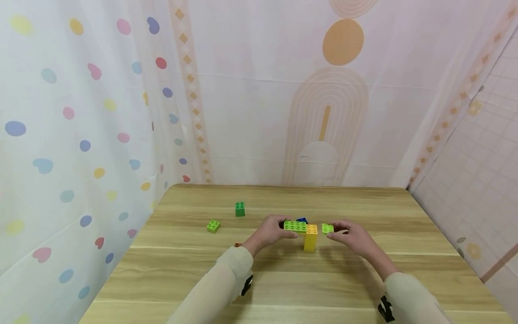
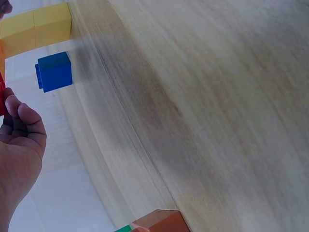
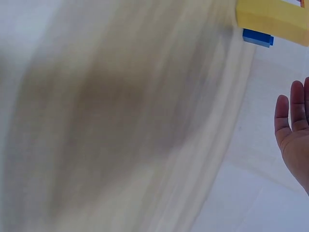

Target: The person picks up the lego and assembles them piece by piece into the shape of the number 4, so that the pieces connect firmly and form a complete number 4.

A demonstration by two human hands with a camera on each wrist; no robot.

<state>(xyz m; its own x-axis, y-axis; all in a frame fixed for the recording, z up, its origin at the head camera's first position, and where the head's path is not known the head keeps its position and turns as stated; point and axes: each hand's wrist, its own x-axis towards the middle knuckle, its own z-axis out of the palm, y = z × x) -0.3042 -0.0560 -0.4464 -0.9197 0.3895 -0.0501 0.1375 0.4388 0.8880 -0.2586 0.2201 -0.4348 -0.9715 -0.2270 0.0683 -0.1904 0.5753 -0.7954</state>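
Note:
My left hand point(image 1: 275, 231) grips the left end of a long lime-green building brick point(image 1: 295, 226), which joins the top of an upright yellow brick stack point(image 1: 310, 242). In the left wrist view, a red piece point(image 2: 2, 99) shows at the fingertips of that hand. Just right of the stack, my right hand point(image 1: 355, 237) pinches a small lime-green brick point(image 1: 327, 229) between thumb and fingers, apart from the stack. The right wrist view shows some of this hand's fingers point(image 3: 297, 106), but not the brick. Behind the stack sits a blue brick point(image 2: 57, 72).
A dark green brick point(image 1: 240, 209) and another small lime-green brick point(image 1: 213, 226) lie on the left part of the wooden table point(image 1: 170, 256). An orange-red brick point(image 1: 238, 245) is partly hidden by the left forearm. Patterned curtains point(image 1: 251, 112) hang behind the table.

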